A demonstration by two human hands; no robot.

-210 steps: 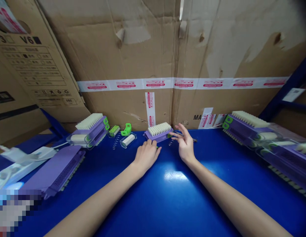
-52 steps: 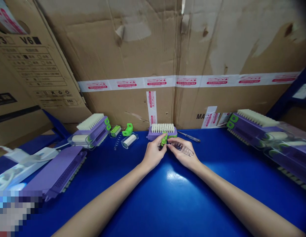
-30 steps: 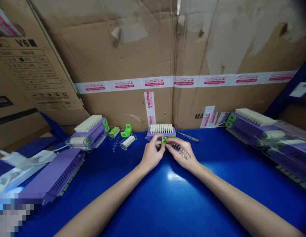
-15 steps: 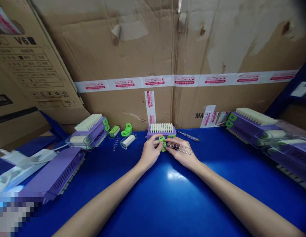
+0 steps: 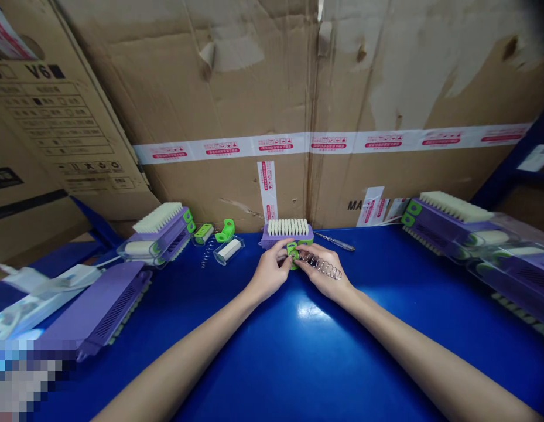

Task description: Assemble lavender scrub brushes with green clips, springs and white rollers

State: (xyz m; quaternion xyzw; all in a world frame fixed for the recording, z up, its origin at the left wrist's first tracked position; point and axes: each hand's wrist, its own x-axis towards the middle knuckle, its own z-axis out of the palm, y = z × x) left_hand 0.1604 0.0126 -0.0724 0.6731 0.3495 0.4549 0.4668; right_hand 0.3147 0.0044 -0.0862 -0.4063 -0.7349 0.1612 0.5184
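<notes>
My left hand pinches a small green plastic clip just above the blue table. Against that clip, my right hand holds one end of a thin metal coil spring, which trails right over its knuckles. Both hands meet in front of a small purple brush with white bristles standing by the cardboard wall. A slim screwdriver lies just right of the brush.
At back left lie a purple brush unit, green clips, a clear capped roller and a loose spring. A long purple housing sits front left. Several stacked purple units fill the right. Cardboard boxes wall the back.
Seven seconds ago my hands were at the brush, the right one open. Since then they took up the clip and spring; over the last second only small shifts of the clip and spring show.
</notes>
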